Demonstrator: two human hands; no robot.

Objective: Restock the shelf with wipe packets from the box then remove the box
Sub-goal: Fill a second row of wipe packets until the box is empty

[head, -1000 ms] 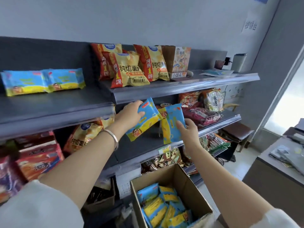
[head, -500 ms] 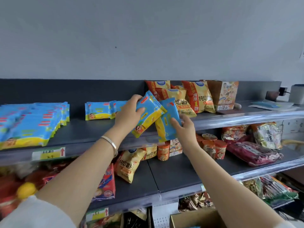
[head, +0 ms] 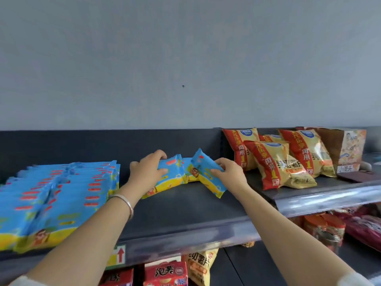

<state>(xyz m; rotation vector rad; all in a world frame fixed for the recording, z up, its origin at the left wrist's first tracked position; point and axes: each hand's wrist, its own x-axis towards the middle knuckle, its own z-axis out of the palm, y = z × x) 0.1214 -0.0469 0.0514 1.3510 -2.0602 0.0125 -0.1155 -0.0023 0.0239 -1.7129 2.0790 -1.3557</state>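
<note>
Wipe packets (head: 61, 205): blue over yellow, red label bars, cartoon figure. Chip bags (head: 280, 164) at 3 o'clock: yellow, red diagonal band. Shelf (head: 185, 211): dark grey. Bracelet (head: 123, 200): silver.

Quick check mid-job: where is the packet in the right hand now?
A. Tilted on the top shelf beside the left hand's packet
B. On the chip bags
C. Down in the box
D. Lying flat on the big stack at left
A: the right hand holds its wipe packet tilted, its lower corner at the top shelf, beside the packet under the left hand.
</note>
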